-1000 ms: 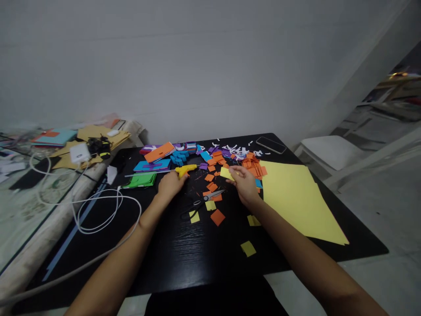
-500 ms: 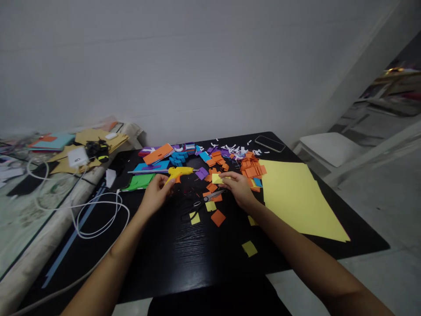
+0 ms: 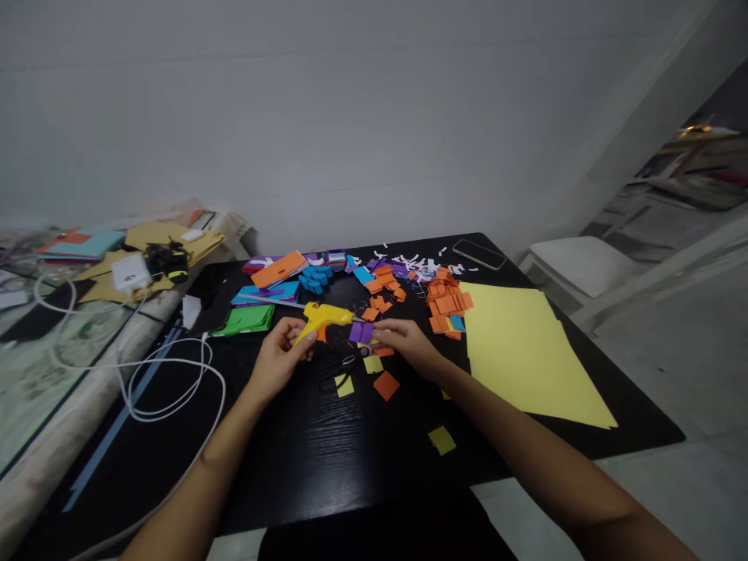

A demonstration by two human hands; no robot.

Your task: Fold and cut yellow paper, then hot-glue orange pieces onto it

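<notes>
My left hand (image 3: 284,348) is wrapped round the handle of a yellow hot glue gun (image 3: 327,315), whose nozzle points right. Between the fingertips of my right hand (image 3: 404,343) is a small purple paper piece (image 3: 361,332), right by the nozzle tip. A bit of yellow shows at the edge of this piece; whether it is held too I cannot tell. Below lie black-handled scissors (image 3: 340,369), their blades partly hidden by the paper and my hand. Small yellow squares (image 3: 344,385) and an orange square (image 3: 386,386) are around them.
Large yellow sheets (image 3: 526,351) cover the table's right side. Orange pieces (image 3: 445,300), white scraps (image 3: 409,263) and a phone (image 3: 479,254) are farther back. Green paper (image 3: 248,319) and blue paper (image 3: 277,292) lie left. A white cable (image 3: 219,405) loops across the left side.
My right hand has moved slightly left and down and now holds the purple piece, where a yellow piece was in its fingers. The glue gun has shifted slightly right and down.
</notes>
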